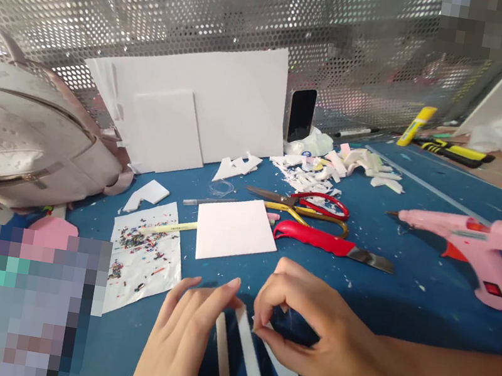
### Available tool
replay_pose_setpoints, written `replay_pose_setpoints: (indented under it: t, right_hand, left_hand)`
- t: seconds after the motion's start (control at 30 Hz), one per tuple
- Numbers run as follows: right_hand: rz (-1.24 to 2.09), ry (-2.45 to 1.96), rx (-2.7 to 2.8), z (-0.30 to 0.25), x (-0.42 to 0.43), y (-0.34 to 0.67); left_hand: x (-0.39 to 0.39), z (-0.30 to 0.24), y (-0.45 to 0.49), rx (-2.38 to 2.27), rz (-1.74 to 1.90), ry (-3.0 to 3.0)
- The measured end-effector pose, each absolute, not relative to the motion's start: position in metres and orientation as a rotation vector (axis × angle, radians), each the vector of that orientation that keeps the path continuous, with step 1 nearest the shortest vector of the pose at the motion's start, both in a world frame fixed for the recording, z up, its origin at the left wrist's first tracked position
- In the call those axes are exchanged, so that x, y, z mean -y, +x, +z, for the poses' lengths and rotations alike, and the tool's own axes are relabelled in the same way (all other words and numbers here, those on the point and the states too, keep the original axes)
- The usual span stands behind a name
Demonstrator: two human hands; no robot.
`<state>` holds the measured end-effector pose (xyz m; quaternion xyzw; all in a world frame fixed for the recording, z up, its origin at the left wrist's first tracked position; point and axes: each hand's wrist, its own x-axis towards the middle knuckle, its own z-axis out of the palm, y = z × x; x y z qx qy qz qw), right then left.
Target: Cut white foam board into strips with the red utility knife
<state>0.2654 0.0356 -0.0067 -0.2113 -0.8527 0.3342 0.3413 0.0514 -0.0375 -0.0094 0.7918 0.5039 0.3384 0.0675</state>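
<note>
My left hand (189, 337) spans a white foam strip (250, 354), with a fingertip at its far end and the thumb at its near end. A thinner strip (223, 355) lies beside it, nearer the palm. My right hand (306, 324) is closed in a pinch just right of the white strip; whatever its fingertips hold is too small to make out. Partly under that hand is a flat white piece (286, 371) on the blue table. Beyond both hands lies a white foam rectangle (237, 230).
A red-handled knife (319, 240), scissors (306, 203) and a pink glue gun (466, 238) lie beyond my right hand. Scraps (321, 167) and a phone (301, 114) are further back. At left are a bag (31, 134) and a sheet with bits (144, 260).
</note>
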Motion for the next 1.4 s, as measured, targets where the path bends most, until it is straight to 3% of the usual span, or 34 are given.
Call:
replay_pose_setpoints:
  t: [1.4]
  right_hand:
    - [0.842,-0.612,2.173,-0.005,-0.045,0.263]
  left_hand:
    - [0.038,-0.019,0.047,-1.425,1.041,2.284]
